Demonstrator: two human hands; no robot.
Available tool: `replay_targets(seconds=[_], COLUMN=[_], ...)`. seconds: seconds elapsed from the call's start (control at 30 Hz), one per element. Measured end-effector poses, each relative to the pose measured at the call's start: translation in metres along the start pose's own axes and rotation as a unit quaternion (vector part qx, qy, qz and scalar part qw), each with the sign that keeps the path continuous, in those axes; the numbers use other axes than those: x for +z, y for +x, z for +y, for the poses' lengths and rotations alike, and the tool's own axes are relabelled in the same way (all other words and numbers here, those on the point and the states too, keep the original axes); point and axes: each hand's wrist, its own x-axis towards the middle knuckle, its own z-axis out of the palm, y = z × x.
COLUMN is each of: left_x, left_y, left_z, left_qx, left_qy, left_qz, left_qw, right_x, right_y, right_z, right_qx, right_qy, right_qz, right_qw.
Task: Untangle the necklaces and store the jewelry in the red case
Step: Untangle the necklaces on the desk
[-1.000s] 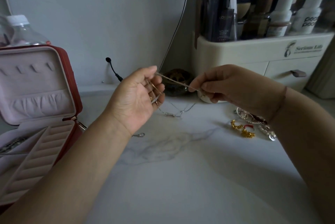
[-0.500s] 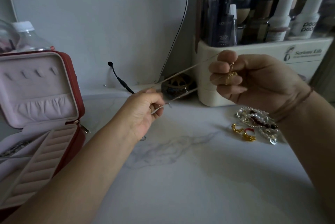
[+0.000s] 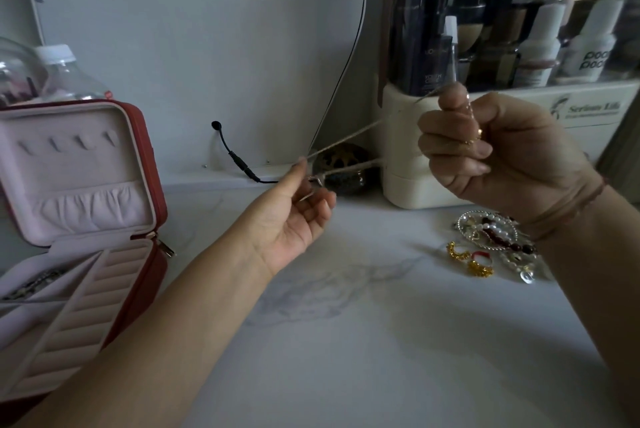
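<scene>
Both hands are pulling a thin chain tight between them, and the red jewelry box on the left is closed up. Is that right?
Not quite. The head view shows the red zip-up jewelry case open, its lid propped up and pale pink lining showing. The rest holds: the left hand and right hand hold the thin silvery necklace chain stretched between them.

The red case point(image 3: 147, 157) is covered in a smooth, faintly glossy, leather-like material, its lining point(image 3: 69, 164) is made of matt, velvety pale pink cloth, and the table point(image 3: 346, 341) is finished in a smooth, white, marble-veined surface with a soft sheen. The necklace chain point(image 3: 346, 142) is made of fine pale metal, the earrings point(image 3: 457, 251) of bright gold-coloured metal with a grainy surface, and the beads point(image 3: 502, 244) are glossy, pearl-white and dark red. The organiser point(image 3: 405, 185) is formed of smooth cream plastic, and the water bottle point(image 3: 69, 77) of clear, shiny plastic.
</scene>
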Motion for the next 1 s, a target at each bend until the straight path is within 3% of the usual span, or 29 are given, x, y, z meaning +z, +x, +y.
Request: replay_targets(seconds=[0.2, 0.43, 0.63, 0.87, 1.0], left_x=[0.002, 0.005, 0.007, 0.004, 0.001], left_y=[-0.005, -0.007, -0.008, -0.011, -0.008], left_z=[0.004, 0.002, 0.001, -0.003, -0.011], left_qx=[0.015, 0.034, 0.022, 0.030, 0.022], left_qy=[-0.047, -0.014, 0.020, 0.227, 0.306], left_qz=[-0.012, -0.036, -0.083, -0.116, -0.078], left_qw=[0.999, 0.999, 0.996, 0.966, 0.949], right_x=[-0.008, -0.007, 0.004, 0.007, 0.008], right_y=[-0.008, -0.009, -0.007, -0.007, -0.009], right_z=[-0.005, -0.005, 0.001, 0.000, -0.002], right_qx=[0.030, 0.026, -0.002, -0.075, -0.076], right_qy=[-0.098, -0.066, -0.127, -0.118, -0.126], right_qz=[0.078, 0.056, 0.151, 0.184, 0.184], right_qw=[0.992, 0.996, 0.980, 0.973, 0.972])
